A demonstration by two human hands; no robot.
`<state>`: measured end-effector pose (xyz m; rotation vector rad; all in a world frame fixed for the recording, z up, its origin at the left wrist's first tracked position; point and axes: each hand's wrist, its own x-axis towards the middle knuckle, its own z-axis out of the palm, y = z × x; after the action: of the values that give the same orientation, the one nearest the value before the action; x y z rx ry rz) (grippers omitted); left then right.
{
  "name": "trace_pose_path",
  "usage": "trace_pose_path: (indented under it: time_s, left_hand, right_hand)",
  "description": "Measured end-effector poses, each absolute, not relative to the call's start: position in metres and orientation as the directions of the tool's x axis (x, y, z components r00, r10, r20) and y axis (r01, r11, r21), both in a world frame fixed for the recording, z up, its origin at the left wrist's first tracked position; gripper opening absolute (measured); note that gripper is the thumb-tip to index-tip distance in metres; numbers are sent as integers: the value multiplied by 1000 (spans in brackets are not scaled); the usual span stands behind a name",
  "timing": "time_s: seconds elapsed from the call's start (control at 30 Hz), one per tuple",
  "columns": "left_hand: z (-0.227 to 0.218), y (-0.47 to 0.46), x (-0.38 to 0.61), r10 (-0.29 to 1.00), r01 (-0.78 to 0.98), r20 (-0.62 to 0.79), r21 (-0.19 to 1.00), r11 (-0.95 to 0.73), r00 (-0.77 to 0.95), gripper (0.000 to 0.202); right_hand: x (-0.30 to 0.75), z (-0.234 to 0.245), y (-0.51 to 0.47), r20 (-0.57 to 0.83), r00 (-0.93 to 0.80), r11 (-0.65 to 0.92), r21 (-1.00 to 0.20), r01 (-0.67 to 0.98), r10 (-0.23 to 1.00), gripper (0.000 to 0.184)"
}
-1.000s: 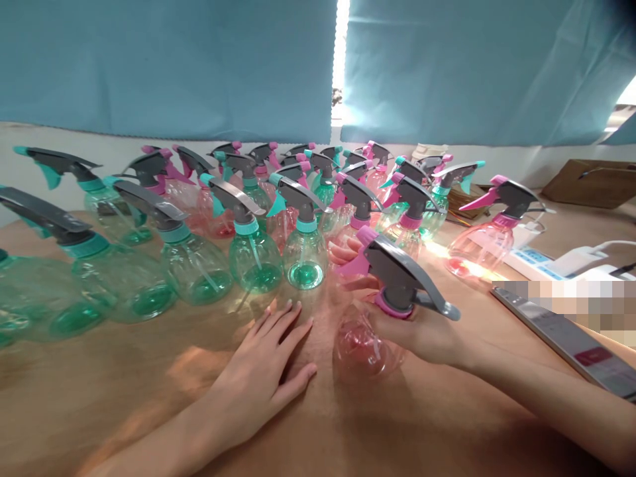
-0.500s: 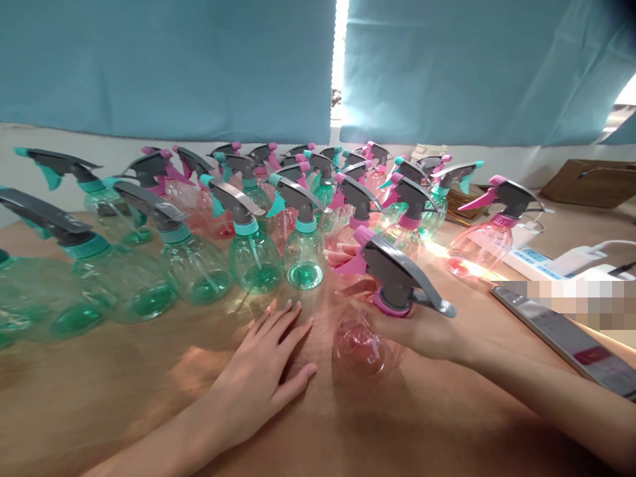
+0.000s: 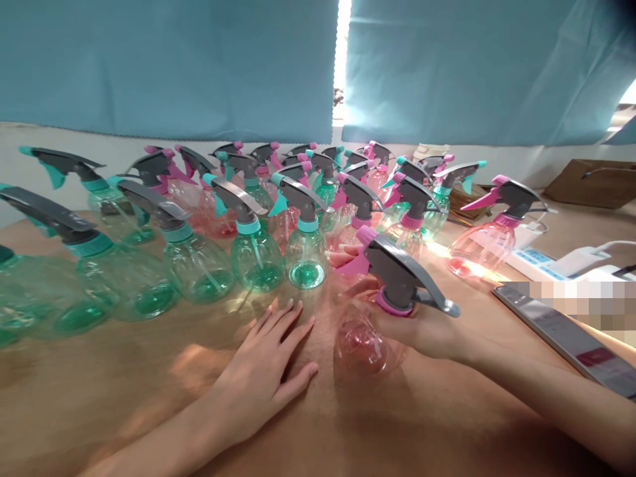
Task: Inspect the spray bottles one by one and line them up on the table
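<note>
A clear pink spray bottle [image 3: 365, 348] with a grey and pink trigger head stands near the front of the table. Around its neck and upper body wraps my right hand [image 3: 422, 331]; some of those fingers are hidden behind the bottle. My left hand [image 3: 268, 361] lies flat on the wooden table [image 3: 209, 437], fingers spread, holding nothing. Just beyond its fingertips stands a green spray bottle [image 3: 307, 268] with a teal collar. Another green spray bottle [image 3: 257, 265] is beside that one, to the left.
Several more green and pink spray bottles stand in rows behind and to the left. At right are a lone pink spray bottle [image 3: 484, 248], a phone [image 3: 561, 338], a white power strip [image 3: 539, 265] with plugs, and a brown box [image 3: 591, 182]. Blue curtains [image 3: 163, 66] hang behind.
The whole view has shifted very slightly to the right. Both hands and the held spray bottle keep their places on the table.
</note>
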<state>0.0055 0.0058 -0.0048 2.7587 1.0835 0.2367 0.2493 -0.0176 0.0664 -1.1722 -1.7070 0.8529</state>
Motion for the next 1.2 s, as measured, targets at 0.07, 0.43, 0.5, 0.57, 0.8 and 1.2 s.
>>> trace_pose_path:
  time_s: [0.07,0.43,0.5,0.57,0.8,1.2]
  left_hand:
    - [-4,6,6,687,661,76,210,-720,723,56]
    - [-3,5,6,684,652,94,231,-722,723,55]
    - [-3,6,6,685,650,97,241,-720,722,55]
    - [-3,6,7,684,650,96,243,-720,723,55]
    - [-3,7,6,684,656,77,222,-721,725,55]
    - [-3,7,6,682,660,62,205,-723,728,54]
  right_hand:
    - [249,67,-17,293,-193,343,-879,332,937,48]
    - [253,68,-15,269,-273,346,-892,291,924,48]
    - [254,67,-15,255,-276,333,-898,289,927,46]
    - [255,66,-15,261,-274,341,-890,304,925,44]
    - [255,69,-16,313,-252,381,-876,296,916,17]
    - [251,76,-20,378,-236,439,-840,319,895,23]
